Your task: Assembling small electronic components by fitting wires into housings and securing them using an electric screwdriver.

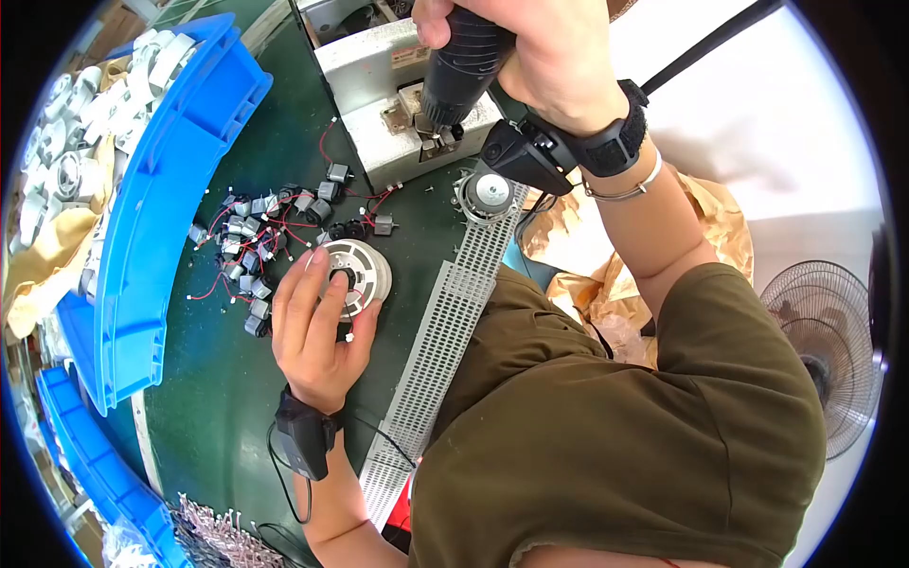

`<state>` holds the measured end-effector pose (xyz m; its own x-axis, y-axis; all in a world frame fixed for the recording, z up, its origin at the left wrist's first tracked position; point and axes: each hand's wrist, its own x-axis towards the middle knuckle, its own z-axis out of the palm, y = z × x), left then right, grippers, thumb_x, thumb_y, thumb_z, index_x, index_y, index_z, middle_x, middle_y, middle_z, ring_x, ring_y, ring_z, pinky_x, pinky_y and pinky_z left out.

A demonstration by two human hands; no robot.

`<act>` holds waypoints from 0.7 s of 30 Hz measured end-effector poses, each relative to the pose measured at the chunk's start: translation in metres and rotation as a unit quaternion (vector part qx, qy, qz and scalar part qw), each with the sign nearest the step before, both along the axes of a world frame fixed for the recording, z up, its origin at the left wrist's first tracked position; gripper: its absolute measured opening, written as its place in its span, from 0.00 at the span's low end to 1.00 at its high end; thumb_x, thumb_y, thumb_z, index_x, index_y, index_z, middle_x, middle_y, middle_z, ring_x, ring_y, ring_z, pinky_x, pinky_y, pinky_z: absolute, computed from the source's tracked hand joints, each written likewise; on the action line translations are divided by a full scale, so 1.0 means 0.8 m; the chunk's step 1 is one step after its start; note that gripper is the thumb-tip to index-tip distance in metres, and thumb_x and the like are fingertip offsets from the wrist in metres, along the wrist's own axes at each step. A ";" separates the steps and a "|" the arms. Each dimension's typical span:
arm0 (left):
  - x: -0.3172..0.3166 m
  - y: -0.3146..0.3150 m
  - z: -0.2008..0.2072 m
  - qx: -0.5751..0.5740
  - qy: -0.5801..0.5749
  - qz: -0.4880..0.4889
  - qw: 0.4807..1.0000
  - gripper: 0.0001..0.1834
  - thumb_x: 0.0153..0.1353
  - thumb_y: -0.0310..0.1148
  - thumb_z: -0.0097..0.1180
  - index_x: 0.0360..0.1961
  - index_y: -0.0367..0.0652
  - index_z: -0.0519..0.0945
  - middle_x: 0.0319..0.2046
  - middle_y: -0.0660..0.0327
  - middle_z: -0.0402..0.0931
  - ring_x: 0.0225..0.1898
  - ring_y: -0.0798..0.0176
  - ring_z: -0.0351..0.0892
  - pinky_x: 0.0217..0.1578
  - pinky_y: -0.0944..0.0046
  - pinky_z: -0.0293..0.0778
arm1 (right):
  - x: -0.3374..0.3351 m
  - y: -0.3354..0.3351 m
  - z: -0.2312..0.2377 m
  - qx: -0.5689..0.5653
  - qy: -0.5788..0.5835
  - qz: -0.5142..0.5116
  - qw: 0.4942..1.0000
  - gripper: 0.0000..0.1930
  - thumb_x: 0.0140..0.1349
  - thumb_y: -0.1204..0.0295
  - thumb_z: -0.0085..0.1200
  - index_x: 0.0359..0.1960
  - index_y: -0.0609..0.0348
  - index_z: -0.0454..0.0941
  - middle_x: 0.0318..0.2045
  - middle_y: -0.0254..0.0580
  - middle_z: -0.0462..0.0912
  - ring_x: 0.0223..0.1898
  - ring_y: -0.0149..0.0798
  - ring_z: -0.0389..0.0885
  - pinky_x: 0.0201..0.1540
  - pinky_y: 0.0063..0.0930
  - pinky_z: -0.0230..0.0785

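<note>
My right hand is closed round a black electric screwdriver, which tilts down over a small clamp on a silver metal fixture. The driver's tip reaches the clamp; what it touches there is too small to make out. On the green table, my left hand grips a white round plastic housing with slots in its face. Its thumb lies on the near edge and the fingers cross the left side. Several small silver motors with red wires lie heaped beyond that hand.
Another round part with a metallic centre sits by the fixture, at the end of a perforated metal strip along the table's edge. At left stands a blue bin of white plastic parts. Brown paper and a fan are at right.
</note>
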<state>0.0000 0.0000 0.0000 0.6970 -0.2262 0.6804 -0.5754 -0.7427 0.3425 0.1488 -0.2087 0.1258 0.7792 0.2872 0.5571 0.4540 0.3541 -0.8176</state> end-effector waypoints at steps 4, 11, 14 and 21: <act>0.000 0.000 0.002 -0.001 -0.001 0.004 1.000 0.21 0.39 0.24 0.67 0.38 0.34 0.77 0.48 0.48 0.74 0.47 0.44 0.75 0.44 0.54 0.74 | 0.005 -0.003 -0.010 -0.089 -0.132 -0.073 0.985 0.12 0.48 0.78 0.60 0.35 0.67 0.75 0.20 0.32 0.77 0.21 0.25 0.74 0.25 0.20 0.66; 0.002 -0.001 0.002 -0.002 -0.004 0.003 1.000 0.20 0.39 0.24 0.67 0.38 0.33 0.77 0.48 0.48 0.74 0.47 0.44 0.75 0.44 0.54 0.74 | -0.006 0.003 -0.003 0.019 -0.140 -0.028 0.990 0.13 0.48 0.80 0.59 0.36 0.67 0.72 0.19 0.35 0.77 0.20 0.26 0.74 0.25 0.19 0.65; -0.001 0.000 0.000 -0.007 -0.002 0.004 1.000 0.20 0.40 0.24 0.67 0.38 0.33 0.78 0.48 0.48 0.74 0.47 0.44 0.75 0.45 0.54 0.73 | -0.008 0.002 -0.002 0.011 -0.112 -0.018 0.993 0.13 0.48 0.80 0.59 0.37 0.68 0.72 0.19 0.35 0.77 0.19 0.26 0.73 0.24 0.19 0.65; -0.001 -0.001 0.000 -0.007 0.004 0.008 1.000 0.20 0.40 0.24 0.67 0.38 0.33 0.78 0.48 0.48 0.74 0.48 0.44 0.74 0.45 0.54 0.73 | -0.012 0.003 -0.004 -0.005 -0.088 -0.045 0.995 0.14 0.48 0.80 0.58 0.37 0.68 0.71 0.19 0.35 0.76 0.19 0.26 0.73 0.24 0.20 0.65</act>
